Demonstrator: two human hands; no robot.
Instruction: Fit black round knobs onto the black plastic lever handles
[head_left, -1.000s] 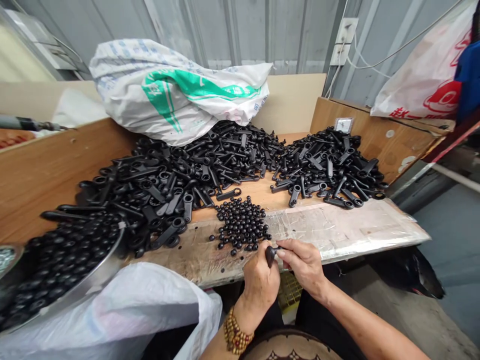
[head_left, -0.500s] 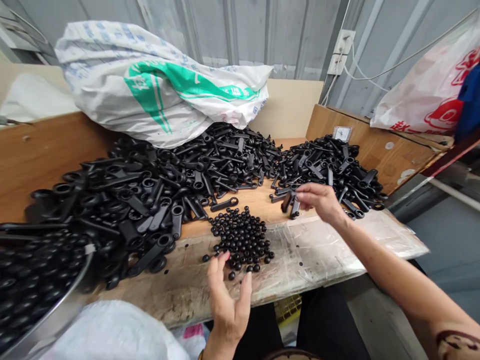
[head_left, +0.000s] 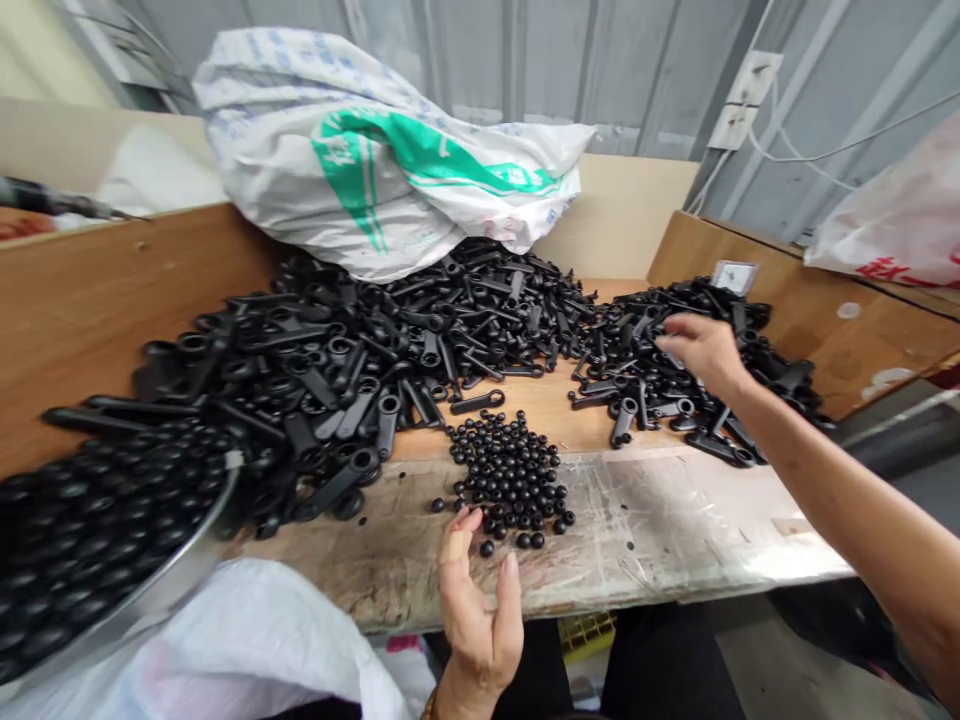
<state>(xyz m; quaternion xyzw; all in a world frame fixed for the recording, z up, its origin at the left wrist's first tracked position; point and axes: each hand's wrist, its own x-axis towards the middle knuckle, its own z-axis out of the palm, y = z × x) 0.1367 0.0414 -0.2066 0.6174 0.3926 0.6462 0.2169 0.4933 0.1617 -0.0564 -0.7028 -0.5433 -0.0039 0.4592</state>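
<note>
My left hand (head_left: 480, 600) is at the table's front edge, palm up, thumb and fingers apart, with nothing in it. Just beyond its fingertips lies a loose cluster of small black balls (head_left: 510, 465). My right hand (head_left: 701, 350) is over the right-hand pile of black lever-shaped parts (head_left: 645, 350); its fingers are slightly blurred and spread, and nothing shows in them. A larger pile of the same black parts (head_left: 330, 370) covers the left and back of the table. One single part (head_left: 478, 402) lies just behind the balls.
A metal bowl (head_left: 217, 520) full of black balls stands at the left front. A white sack with green print (head_left: 360, 170) rests over the back of the big pile. Wooden boards (head_left: 150, 270) border the table (head_left: 675, 520). A plastic bag (head_left: 892, 210) hangs at the right.
My right hand has let go of the black parts and moved up and back over the right pile. My left hand remains beside the balls. The camera view has shifted to the right.
</note>
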